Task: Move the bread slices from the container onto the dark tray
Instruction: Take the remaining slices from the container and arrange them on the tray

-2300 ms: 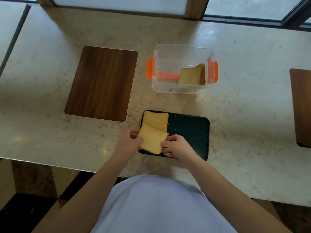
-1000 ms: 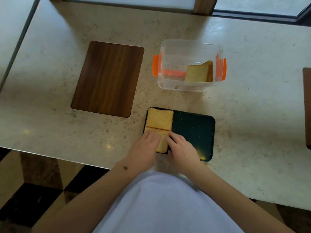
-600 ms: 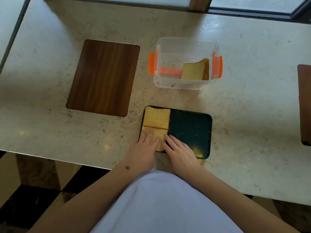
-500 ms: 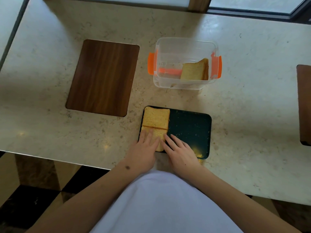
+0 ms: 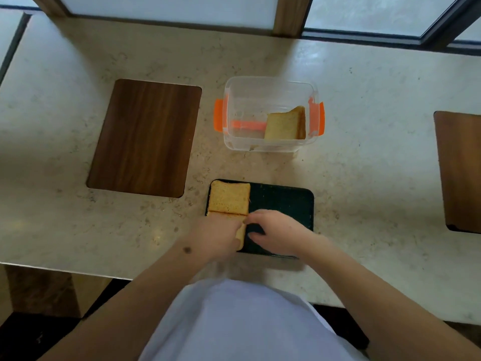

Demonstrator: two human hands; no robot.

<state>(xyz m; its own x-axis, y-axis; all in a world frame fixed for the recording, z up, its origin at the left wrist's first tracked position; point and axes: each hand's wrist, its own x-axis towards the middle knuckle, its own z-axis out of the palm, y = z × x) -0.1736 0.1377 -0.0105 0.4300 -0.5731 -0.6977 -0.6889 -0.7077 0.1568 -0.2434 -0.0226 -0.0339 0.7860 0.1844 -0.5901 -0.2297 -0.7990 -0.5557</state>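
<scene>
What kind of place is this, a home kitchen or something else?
Probably a dining or cafe-style counter by a window, not clearly a kitchen. The speckled stone countertop has dark wood panels set at intervals like place settings, window frames run along its far edge, and no stove or sink is in view.

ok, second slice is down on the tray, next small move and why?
Probably lift both hands off and reach the right hand to the container: two slices lie on the dark tray, bread remains inside, leaning against its right wall.

Two slices (image 5: 228, 201) on the tray's (image 5: 286, 201) left half, container (image 5: 269, 84) behind, perhaps several slices (image 5: 285, 125) inside.
</scene>
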